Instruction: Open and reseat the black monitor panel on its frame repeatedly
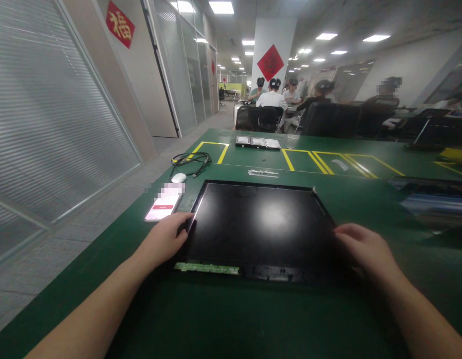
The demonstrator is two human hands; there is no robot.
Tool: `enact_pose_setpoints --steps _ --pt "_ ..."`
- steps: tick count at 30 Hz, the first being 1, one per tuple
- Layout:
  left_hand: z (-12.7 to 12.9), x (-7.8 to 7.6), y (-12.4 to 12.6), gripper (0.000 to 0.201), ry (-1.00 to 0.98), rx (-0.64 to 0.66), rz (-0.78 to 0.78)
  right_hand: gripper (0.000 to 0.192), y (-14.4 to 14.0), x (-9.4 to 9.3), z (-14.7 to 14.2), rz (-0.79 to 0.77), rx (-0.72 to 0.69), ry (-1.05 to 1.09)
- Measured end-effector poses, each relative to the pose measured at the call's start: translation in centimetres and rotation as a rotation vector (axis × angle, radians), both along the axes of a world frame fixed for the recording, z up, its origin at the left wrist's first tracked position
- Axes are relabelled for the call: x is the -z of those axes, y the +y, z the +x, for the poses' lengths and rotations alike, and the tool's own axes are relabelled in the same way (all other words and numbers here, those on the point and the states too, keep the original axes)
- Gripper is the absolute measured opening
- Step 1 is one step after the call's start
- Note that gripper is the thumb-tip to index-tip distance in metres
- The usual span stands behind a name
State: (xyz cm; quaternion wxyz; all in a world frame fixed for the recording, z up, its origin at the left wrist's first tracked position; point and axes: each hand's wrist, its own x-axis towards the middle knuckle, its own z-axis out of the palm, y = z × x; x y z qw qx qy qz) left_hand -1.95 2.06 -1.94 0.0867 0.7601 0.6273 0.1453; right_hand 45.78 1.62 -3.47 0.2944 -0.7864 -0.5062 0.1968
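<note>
Green bench mat [231,319] in an open office is carrying a black display panel [258,227] lying flat, left hand [165,239] gripping its left edge, right hand [361,249] its right edge, panel not lifted, phone [162,207] lying beside.

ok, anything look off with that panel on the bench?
Yes. The black display panel lies bare on the green mat, with a green circuit strip exposed along its near edge. Left hand and right hand rest on its side edges. No cracks visible; glare hides part of it.
</note>
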Motion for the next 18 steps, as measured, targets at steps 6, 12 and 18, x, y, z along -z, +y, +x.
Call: enact_pose_setpoints --steps 6,12,18 --pt "-0.16 0.01 -0.06 0.059 -0.011 -0.049 -0.04 0.026 0.13 0.28 0.13 0.004 0.008 0.071" --pt "0.06 -0.27 -0.17 0.061 -0.01 -0.067 -0.065 0.025 0.14 0.31 0.06 0.01 0.019 0.101" --pt "0.07 -0.48 -0.27 0.06 -0.013 -0.071 -0.089 0.025 0.1 0.53 0.17 0.029 0.03 0.139"
